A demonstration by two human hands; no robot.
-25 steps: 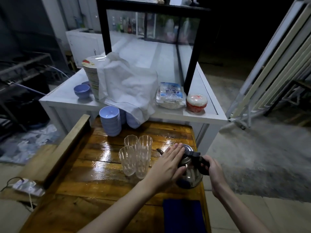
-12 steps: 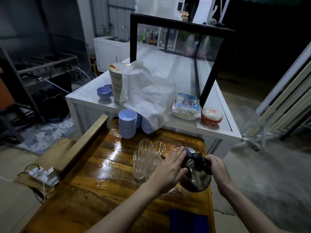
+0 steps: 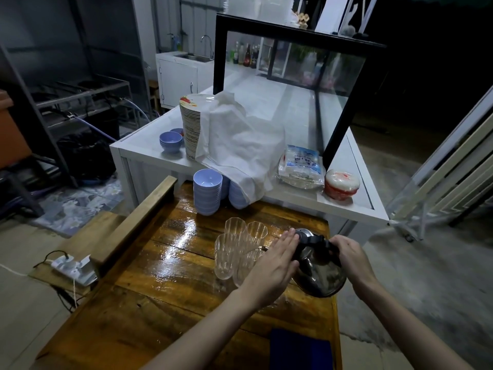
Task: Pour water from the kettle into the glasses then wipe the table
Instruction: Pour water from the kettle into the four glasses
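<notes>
Right hand (image 3: 346, 256) gripping the black handle of a rounded, shiny steel kettle (image 3: 318, 273) tilting over the wet glossy wooden table (image 3: 160, 263), left hand (image 3: 272, 265) pressing flat, fingers together, against its lid, ribbed clear plastic glasses (image 3: 234, 247) clustering just beside, dark blue cloth (image 3: 300, 349) lying nearby, packet lettering unreadable.

Lighting: scene is being lit dimly from overhead, far right being lost in darkness. Glare: bright streaks are being reflected off the wet wooden bench (image 3: 170, 252). Distortion: edges are being bowed by the wide lens. Focus: corners are being softened.
</notes>
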